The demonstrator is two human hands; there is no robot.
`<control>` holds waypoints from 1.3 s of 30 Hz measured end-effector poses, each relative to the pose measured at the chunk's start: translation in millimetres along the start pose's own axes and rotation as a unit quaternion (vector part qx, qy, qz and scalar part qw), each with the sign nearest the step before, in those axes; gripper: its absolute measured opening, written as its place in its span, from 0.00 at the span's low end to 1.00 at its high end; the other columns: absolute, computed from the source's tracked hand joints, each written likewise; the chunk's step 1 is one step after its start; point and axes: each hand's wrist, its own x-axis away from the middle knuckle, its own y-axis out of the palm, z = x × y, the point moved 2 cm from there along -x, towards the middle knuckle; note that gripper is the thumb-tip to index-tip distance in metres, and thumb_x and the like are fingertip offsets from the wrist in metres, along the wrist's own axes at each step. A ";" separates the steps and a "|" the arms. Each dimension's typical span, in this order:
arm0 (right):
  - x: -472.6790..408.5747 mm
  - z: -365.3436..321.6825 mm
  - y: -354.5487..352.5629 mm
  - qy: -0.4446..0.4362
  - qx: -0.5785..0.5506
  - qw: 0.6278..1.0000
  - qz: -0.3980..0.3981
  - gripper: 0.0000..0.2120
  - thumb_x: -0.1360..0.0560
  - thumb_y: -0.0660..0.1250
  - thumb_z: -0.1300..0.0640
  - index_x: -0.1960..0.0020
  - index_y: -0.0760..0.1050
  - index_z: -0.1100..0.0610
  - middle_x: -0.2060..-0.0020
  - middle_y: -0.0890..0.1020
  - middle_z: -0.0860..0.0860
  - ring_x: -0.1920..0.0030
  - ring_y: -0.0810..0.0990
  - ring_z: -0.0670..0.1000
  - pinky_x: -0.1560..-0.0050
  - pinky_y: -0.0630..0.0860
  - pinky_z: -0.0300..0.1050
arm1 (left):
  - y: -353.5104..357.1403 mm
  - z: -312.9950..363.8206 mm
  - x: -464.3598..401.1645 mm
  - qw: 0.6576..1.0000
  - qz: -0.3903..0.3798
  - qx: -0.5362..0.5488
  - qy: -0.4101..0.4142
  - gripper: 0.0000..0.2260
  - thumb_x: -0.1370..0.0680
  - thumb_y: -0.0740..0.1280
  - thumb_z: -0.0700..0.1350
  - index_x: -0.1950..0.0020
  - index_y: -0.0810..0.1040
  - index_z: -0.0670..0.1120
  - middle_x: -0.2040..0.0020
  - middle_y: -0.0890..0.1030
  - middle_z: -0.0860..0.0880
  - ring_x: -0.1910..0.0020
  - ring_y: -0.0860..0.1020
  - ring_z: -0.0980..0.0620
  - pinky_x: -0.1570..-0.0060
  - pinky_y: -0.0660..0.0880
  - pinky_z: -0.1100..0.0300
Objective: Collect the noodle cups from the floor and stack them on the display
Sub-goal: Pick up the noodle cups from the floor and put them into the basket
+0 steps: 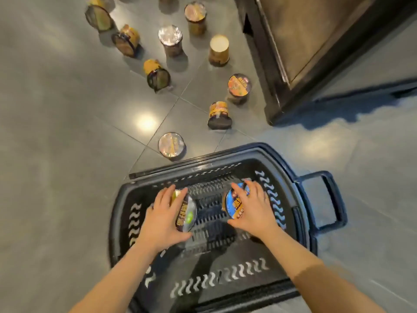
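Note:
Both my hands are inside a black plastic shopping basket [302, 190] on the floor. My left hand [162, 219] grips a noodle cup with a grey and green lid [188, 213], tilted on its side. My right hand [252, 210] grips a noodle cup with a blue lid [234, 205], also tilted. Several more noodle cups lie or stand on the grey tiled floor beyond the basket: the nearest stands upright [171, 145], another lies on its side [218, 115], a third stands by the display's corner [239, 86].
A dark wooden display base [270, 71] rises at the upper right, its corner close to the cups. The basket's handle [331, 199] sticks out to the right. Grey floor tiles [56, 132] spread to the left.

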 end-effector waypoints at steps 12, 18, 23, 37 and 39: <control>-126.2 45.9 141.8 -0.036 0.079 0.996 0.015 0.48 0.31 0.73 0.41 0.21 0.50 0.52 0.22 0.49 0.59 0.23 0.43 0.63 0.26 0.40 0.61 | 160.8 -27.6 -67.9 0.999 -0.024 -0.014 0.020 0.52 0.36 0.73 0.67 0.21 0.47 0.57 0.20 0.49 0.46 0.22 0.48 0.43 0.31 0.63 0.36; -120.0 35.1 129.1 -0.029 0.096 0.994 -0.030 0.41 0.24 0.66 0.43 0.21 0.45 0.51 0.22 0.49 0.57 0.23 0.50 0.61 0.26 0.55 0.57 | 163.8 -17.9 -84.4 0.999 -0.033 -0.027 0.028 0.52 0.35 0.73 0.65 0.21 0.44 0.58 0.20 0.46 0.48 0.21 0.43 0.44 0.30 0.61 0.37; -60.3 42.2 118.3 0.002 0.059 0.998 0.035 0.33 0.30 0.75 0.51 0.29 0.69 0.58 0.30 0.70 0.60 0.29 0.69 0.60 0.30 0.66 0.57 | 152.4 1.7 -104.5 0.995 -0.067 -0.061 0.034 0.53 0.34 0.74 0.64 0.20 0.42 0.57 0.20 0.46 0.46 0.21 0.42 0.44 0.28 0.57 0.36; -33.0 55.1 157.5 0.048 0.002 0.998 0.038 0.29 0.27 0.70 0.52 0.29 0.68 0.57 0.30 0.70 0.57 0.31 0.70 0.57 0.36 0.73 0.52 | 183.6 16.6 -159.8 0.982 -0.061 -0.148 0.099 0.56 0.30 0.74 0.58 0.26 0.28 0.50 0.25 0.30 0.42 0.24 0.34 0.42 0.30 0.35 0.43; -33.9 48.6 154.2 0.044 -0.018 0.999 0.018 0.28 0.22 0.63 0.52 0.24 0.60 0.56 0.25 0.61 0.55 0.25 0.61 0.56 0.29 0.64 0.53 | 181.2 16.0 -156.1 0.974 -0.082 -0.188 0.098 0.55 0.29 0.73 0.59 0.23 0.31 0.48 0.22 0.35 0.41 0.22 0.41 0.41 0.27 0.40 0.43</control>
